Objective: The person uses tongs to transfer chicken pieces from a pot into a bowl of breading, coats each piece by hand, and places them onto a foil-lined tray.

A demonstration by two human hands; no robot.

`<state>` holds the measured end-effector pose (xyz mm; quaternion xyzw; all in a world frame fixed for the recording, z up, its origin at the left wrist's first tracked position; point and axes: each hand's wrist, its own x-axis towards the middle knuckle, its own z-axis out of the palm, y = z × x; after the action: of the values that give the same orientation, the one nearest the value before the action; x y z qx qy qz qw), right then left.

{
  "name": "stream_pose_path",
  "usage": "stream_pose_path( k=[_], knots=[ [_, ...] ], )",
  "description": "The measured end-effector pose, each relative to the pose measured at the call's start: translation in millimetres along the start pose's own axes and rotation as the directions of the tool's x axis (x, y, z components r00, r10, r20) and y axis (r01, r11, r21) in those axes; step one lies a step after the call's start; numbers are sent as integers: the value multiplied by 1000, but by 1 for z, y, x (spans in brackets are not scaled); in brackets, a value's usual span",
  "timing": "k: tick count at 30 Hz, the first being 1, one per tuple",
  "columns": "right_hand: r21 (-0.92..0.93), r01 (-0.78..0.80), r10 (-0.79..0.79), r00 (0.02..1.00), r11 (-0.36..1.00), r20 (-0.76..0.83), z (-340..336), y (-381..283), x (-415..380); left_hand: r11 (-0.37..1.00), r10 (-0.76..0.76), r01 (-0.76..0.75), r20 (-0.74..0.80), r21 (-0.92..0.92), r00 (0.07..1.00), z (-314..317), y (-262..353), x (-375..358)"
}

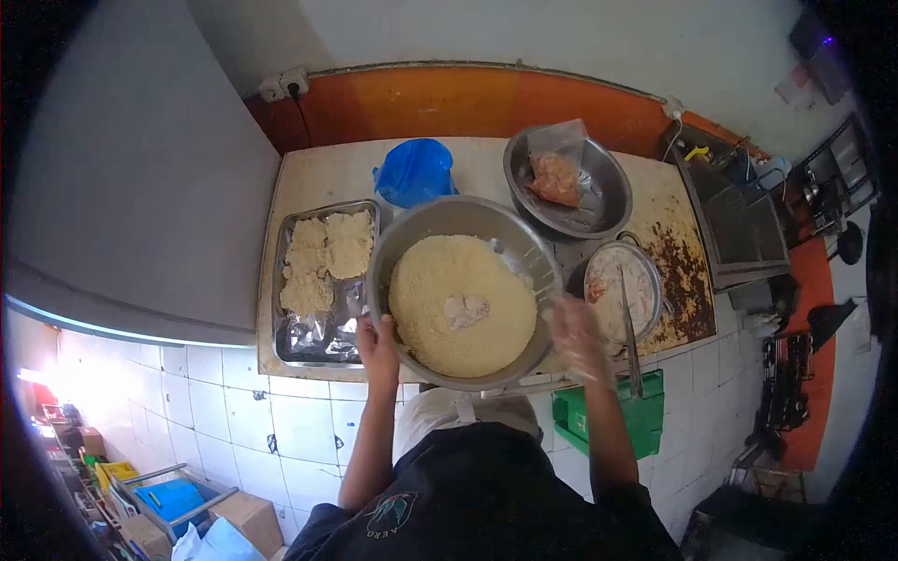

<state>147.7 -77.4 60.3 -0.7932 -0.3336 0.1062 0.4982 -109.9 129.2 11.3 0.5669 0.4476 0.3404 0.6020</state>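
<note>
A large metal bowl [421, 217] of pale breadcrumb-like coating [440, 346] stands before me. One piece of raw battered meat [465, 311] lies on the crumbs. My left hand [379, 351] is closed on the bowl's left rim, thumb up. My right hand [578, 338], in a clear plastic glove, is by the right rim and smeared by motion; its fingers cannot be made out. Just beyond it sits a pot [648, 271] of whitish batter with meat pieces and a long metal utensil [628, 327]. To the left, a metal tray [323, 353] holds several crumb-coated pieces [350, 245].
Behind the bowl are a blue plastic container or bag [414, 173] and a metal basin [613, 198] with a bag of raw meat [556, 178]. A green crate [645, 421] is below the table edge at right. A grey cabinet [140, 187] borders the left.
</note>
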Motion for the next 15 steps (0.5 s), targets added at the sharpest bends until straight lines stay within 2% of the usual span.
stream_pose_path(
  k=[1, 2, 3, 4, 5, 6, 7, 8, 9, 10, 12, 14, 15],
  knots=[
    [-496, 248, -124, 955, 832, 269, 4, 0, 5, 999, 8, -2, -132, 48, 991, 6, 7, 0],
    [-495, 253, -127, 953, 831, 275, 16, 36, 8, 996, 22, 3, -265, 92, 964, 11, 10, -2],
    [-240, 78, 10, 938, 968, 348, 37, 98, 12, 974, 222, -208, -211, 88, 952, 14, 7, -6],
    [18, -137, 114, 886, 990, 450, 52, 131, 21, 973, 226, -212, -225, 87, 948, 11, 1, -5],
    [24, -133, 107, 882, 991, 459, 54, 107, 29, 991, 126, -132, -191, -15, 973, 4, -9, -4],
    [-388, 30, 199, 821, 921, 535, 54, 53, 38, 993, 27, -44, -143, -112, 989, -2, -20, -3],
    [-704, 232, 318, 768, 671, 555, 54, 22, 44, 993, 26, -42, -149, -107, 989, -2, -32, -2],
    [-702, 237, 317, 764, 672, 561, 67, 41, 42, 999, 55, -52, -273, 16, 960, 1, -41, -1],
    [-714, 198, 250, 847, 672, 470, 86, 71, 40, 990, 94, -45, -391, 133, 916, 5, -51, -1],
    [-721, 163, 177, 911, 674, 371, 97, 91, 41, 991, 87, -40, -404, 124, 911, 8, -47, -4],
    [-724, 255, 170, 873, 641, 458, 102, 96, 49, 997, 0, 22, -311, 70, 950, 11, -32, -14],
    [-711, 343, 159, 828, 614, 537, 104, 89, 58, 994, 14, 26, -354, 110, 935, 9, -33, -11],
    [-696, 686, 44, 704, 211, 708, 97, 86, 61, 991, 30, 19, -356, 133, 934, 8, -39, -9]
  ],
)
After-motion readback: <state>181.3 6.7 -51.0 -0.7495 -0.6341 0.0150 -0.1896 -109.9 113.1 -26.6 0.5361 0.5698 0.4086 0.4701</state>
